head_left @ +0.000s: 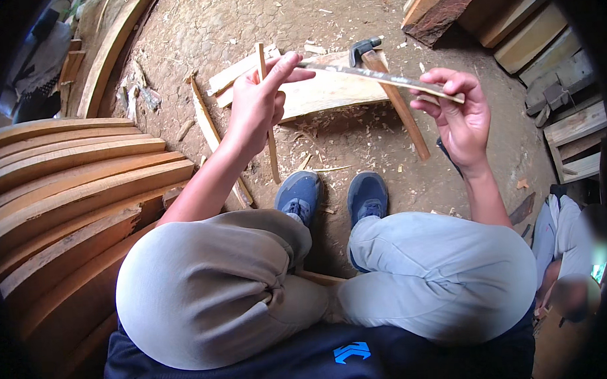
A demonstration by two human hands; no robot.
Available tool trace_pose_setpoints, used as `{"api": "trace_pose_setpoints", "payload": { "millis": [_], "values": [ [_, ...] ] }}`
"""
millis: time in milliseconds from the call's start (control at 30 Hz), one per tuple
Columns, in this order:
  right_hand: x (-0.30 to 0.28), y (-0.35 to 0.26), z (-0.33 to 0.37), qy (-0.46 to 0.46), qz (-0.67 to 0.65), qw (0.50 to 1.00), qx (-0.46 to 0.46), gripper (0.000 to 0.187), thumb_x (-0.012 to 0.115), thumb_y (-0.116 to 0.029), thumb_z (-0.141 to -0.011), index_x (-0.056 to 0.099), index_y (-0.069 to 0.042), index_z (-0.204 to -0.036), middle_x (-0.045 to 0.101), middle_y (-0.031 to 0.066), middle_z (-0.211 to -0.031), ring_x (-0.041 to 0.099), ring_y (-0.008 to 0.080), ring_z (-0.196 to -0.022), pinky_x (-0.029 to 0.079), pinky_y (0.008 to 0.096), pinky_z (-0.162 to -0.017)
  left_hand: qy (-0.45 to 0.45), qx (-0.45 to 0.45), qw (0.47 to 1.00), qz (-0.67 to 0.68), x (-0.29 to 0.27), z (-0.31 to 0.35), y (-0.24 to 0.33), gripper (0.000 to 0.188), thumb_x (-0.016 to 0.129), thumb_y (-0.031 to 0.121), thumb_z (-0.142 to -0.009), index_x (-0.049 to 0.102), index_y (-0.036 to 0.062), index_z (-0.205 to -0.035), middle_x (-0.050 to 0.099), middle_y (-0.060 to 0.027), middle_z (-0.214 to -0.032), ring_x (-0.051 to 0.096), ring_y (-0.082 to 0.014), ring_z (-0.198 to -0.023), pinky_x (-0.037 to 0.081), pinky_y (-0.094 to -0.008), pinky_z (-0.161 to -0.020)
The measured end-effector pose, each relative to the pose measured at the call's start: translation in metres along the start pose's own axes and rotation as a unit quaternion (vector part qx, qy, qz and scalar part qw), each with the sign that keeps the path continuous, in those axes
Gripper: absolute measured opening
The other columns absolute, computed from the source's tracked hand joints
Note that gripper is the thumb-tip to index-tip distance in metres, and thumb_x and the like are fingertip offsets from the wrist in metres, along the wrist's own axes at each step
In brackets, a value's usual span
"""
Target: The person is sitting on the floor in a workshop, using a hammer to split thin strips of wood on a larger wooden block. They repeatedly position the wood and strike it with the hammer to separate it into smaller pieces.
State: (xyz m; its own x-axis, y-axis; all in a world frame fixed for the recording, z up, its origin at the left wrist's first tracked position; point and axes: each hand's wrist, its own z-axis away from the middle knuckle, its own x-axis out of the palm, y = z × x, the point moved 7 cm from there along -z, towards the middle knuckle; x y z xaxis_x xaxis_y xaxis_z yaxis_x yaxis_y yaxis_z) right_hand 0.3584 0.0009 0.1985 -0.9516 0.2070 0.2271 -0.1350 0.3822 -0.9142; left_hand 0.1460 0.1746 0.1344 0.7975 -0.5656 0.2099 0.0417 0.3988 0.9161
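My left hand (260, 101) is closed around a slender wooden stick (272, 147), which points up and down across the view. Its index finger and thumb reach to the left end of a thin wooden strip (380, 76) with a mottled grey face and pale edge. The strip's right end is pinched between the thumb and fingers of my right hand (462, 110). Below the strip lies a pale wooden board (333, 91) on the ground. A hammer (401, 109) with a dark head and wooden handle rests across the board's right end, its handle partly hidden by the strip.
Curved wooden planks (82, 177) are stacked at my left. A narrow wood piece (211, 129) lies beside the board, among shavings on the dirt floor (237, 18). Thick timber (441, 11) and a wooden frame (576, 140) stand at the right. Another person (569, 247) is at lower right.
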Motion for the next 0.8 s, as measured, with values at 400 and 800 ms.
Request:
{"api": "trace_pose_setpoints", "payload": {
  "millis": [400, 800],
  "values": [
    [0.002, -0.013, -0.003, -0.035, 0.467, 0.881, -0.058, 0.029, 0.053, 0.007, -0.092, 0.070, -0.002, -0.114, 0.071, 0.0129, -0.114, 0.068, 0.0266, -0.110, 0.051, 0.0349, -0.097, 0.069, 0.063, 0.995, -0.018, -0.022, -0.004, 0.004, 0.025, 0.068, 0.025, -0.097, 0.067, 0.0037, -0.110, 0.075, -0.0068, -0.093, 0.033, 0.0019, -0.044, 0.023, -0.0187, -0.039],
    [0.036, 0.053, 0.011, -0.109, 0.345, 0.880, 0.309, 0.026, 0.062, -0.012, -0.097, 0.067, 0.002, -0.119, 0.073, 0.0094, -0.092, 0.068, 0.0103, -0.077, 0.055, 0.0257, -0.068, -0.020, 0.118, 0.992, -0.033, 0.014, 0.004, -0.011, 0.019, 0.070, 0.018, -0.096, 0.065, 0.0056, -0.109, 0.076, -0.0102, -0.092, 0.039, 0.0009, -0.043, 0.027, -0.0176, -0.037]
  ]
}}
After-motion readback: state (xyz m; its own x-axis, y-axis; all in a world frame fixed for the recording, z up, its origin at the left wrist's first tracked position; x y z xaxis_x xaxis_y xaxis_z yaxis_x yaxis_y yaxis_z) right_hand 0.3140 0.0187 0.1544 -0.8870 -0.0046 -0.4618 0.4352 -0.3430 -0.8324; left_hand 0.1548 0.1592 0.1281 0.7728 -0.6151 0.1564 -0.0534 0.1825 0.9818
